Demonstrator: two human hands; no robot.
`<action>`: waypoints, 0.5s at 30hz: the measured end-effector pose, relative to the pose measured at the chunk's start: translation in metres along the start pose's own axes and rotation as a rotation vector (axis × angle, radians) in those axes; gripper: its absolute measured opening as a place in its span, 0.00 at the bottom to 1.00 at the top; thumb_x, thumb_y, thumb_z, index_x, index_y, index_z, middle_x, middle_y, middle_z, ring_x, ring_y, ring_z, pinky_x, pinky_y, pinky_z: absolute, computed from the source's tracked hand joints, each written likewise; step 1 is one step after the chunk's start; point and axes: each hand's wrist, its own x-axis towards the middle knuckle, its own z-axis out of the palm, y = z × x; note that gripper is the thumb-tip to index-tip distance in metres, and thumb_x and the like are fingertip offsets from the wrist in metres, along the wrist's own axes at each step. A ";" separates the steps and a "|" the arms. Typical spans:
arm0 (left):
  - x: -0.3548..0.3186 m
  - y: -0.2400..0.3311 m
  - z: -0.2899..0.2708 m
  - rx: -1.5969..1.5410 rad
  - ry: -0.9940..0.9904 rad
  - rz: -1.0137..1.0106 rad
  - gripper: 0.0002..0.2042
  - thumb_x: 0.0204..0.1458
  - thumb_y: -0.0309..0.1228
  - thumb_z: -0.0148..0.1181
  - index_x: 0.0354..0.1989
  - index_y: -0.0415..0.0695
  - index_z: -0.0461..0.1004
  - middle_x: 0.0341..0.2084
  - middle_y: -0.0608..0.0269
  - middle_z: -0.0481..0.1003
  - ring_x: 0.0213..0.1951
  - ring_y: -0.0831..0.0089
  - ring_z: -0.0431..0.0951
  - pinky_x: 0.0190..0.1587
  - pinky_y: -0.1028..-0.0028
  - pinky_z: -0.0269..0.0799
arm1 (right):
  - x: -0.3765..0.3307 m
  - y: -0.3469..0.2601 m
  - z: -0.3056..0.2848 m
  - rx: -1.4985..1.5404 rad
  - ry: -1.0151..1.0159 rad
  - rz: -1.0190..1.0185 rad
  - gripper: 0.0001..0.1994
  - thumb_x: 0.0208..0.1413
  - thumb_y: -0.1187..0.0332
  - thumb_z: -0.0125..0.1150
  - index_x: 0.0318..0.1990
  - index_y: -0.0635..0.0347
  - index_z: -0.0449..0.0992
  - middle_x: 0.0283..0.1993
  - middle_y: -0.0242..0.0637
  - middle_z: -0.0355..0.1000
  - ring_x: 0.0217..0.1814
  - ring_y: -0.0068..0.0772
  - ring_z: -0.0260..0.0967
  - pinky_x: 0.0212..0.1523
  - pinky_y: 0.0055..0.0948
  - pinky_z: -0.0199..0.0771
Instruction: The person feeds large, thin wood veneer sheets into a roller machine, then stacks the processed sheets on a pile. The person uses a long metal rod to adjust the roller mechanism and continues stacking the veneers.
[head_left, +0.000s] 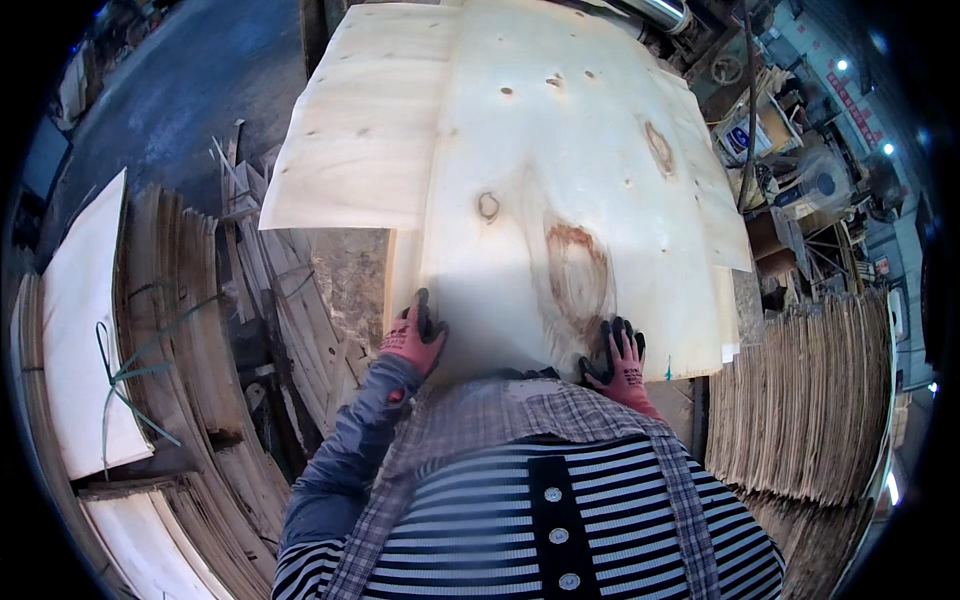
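A pale wood veneer sheet (pixel 470 270) with dark knots lies in front of me, its near edge against my apron (pixel 500 420). Another veneer sheet (pixel 350 150) sticks out to the left at the far end. At the near left edge rests my left hand (pixel 415 338), in a red glove with black fingertips, fingers apart and holding nothing. My right hand (pixel 622 365), gloved alike, lies flat with spread fingers on the near part of the sheet, right of a large brown knot (pixel 580 270). More sheet edges show underneath at the right.
Upright bundles of veneer (pixel 800 400) stand close on my right. To the left are more stacked veneers (pixel 170 290), a white sheet (pixel 90 340) tied with green strap, and loose wood strips (pixel 300 290). A fan (pixel 822 180) and machinery stand at far right.
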 end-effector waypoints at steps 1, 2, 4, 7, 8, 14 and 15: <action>-0.002 -0.001 0.005 0.027 -0.008 -0.006 0.36 0.41 0.42 0.57 0.58 0.46 0.47 0.44 0.42 0.61 0.44 0.54 0.65 0.48 0.64 0.62 | 0.000 0.000 0.002 0.010 0.010 0.017 0.42 0.32 0.47 0.61 0.55 0.61 0.55 0.57 0.51 0.49 0.61 0.53 0.40 0.60 0.50 0.33; -0.002 0.000 0.014 0.068 0.054 0.016 0.36 0.40 0.42 0.57 0.58 0.46 0.48 0.44 0.42 0.60 0.45 0.53 0.64 0.48 0.64 0.61 | 0.001 0.001 0.004 0.013 -0.014 0.041 0.42 0.33 0.47 0.61 0.55 0.60 0.55 0.57 0.51 0.49 0.61 0.52 0.40 0.60 0.50 0.33; -0.002 0.012 0.035 0.157 0.176 0.061 0.37 0.39 0.42 0.58 0.57 0.45 0.48 0.45 0.41 0.59 0.47 0.51 0.62 0.50 0.63 0.59 | 0.006 0.002 0.007 0.025 -0.061 0.092 0.41 0.33 0.47 0.60 0.55 0.60 0.55 0.57 0.52 0.49 0.62 0.52 0.40 0.60 0.51 0.33; 0.001 0.030 0.036 0.008 0.102 -0.007 0.38 0.35 0.43 0.62 0.56 0.46 0.51 0.47 0.44 0.59 0.49 0.52 0.61 0.50 0.62 0.60 | 0.005 -0.001 0.009 0.016 -0.017 0.059 0.42 0.33 0.47 0.61 0.56 0.60 0.55 0.58 0.53 0.48 0.62 0.52 0.40 0.60 0.50 0.34; 0.004 0.031 0.034 -0.007 0.096 -0.040 0.38 0.34 0.44 0.63 0.55 0.47 0.52 0.47 0.45 0.59 0.49 0.53 0.61 0.50 0.62 0.60 | 0.001 -0.006 0.007 0.028 -0.011 0.066 0.42 0.33 0.47 0.61 0.56 0.60 0.55 0.58 0.53 0.47 0.62 0.52 0.40 0.60 0.50 0.34; 0.007 0.061 0.019 -0.912 -0.434 -0.350 0.33 0.49 0.37 0.52 0.60 0.46 0.40 0.31 0.53 0.74 0.15 0.71 0.72 0.12 0.81 0.60 | -0.008 -0.044 -0.013 -0.101 -0.200 0.066 0.43 0.30 0.50 0.64 0.55 0.59 0.55 0.60 0.48 0.46 0.62 0.50 0.39 0.58 0.53 0.36; 0.005 0.067 0.020 -0.926 -0.416 -0.353 0.33 0.49 0.38 0.52 0.59 0.45 0.41 0.31 0.53 0.74 0.15 0.71 0.72 0.12 0.81 0.59 | -0.008 -0.038 -0.010 -0.075 -0.191 0.075 0.42 0.30 0.50 0.65 0.55 0.58 0.56 0.60 0.47 0.46 0.62 0.50 0.40 0.58 0.53 0.37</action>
